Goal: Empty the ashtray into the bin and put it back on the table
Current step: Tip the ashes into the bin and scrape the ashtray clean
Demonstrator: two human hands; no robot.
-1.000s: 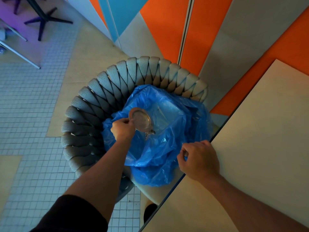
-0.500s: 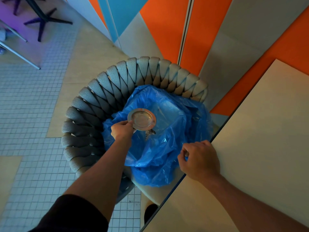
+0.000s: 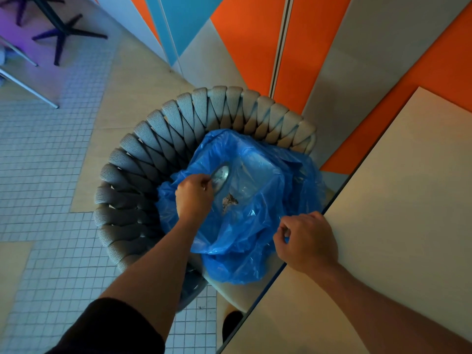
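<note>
My left hand (image 3: pixel 194 194) hides most of the ashtray (image 3: pixel 220 175); only a blurred sliver of its round metal face shows past my knuckles, tipped on edge over the bag (image 3: pixel 265 190). My fingers are closed around its rim, though which fingers pinch it I cannot make out. My right hand (image 3: pixel 307 241) is curled shut on the near edge of the bag, the pinch itself tucked under my thumb. The bag is thin, glossy blue plastic, crumpled and half see-through, so the bin beneath it cannot be made out. A small grey heap of ash (image 3: pixel 229 201) lies down inside, just right of my left hand. The bag sits in a chair (image 3: pixel 143 159) with a curved back of thick woven grey straps. The table (image 3: pixel 398 200) is smooth, pale and flat, cut off at the right; my right wrist rests at its dark edge.
</note>
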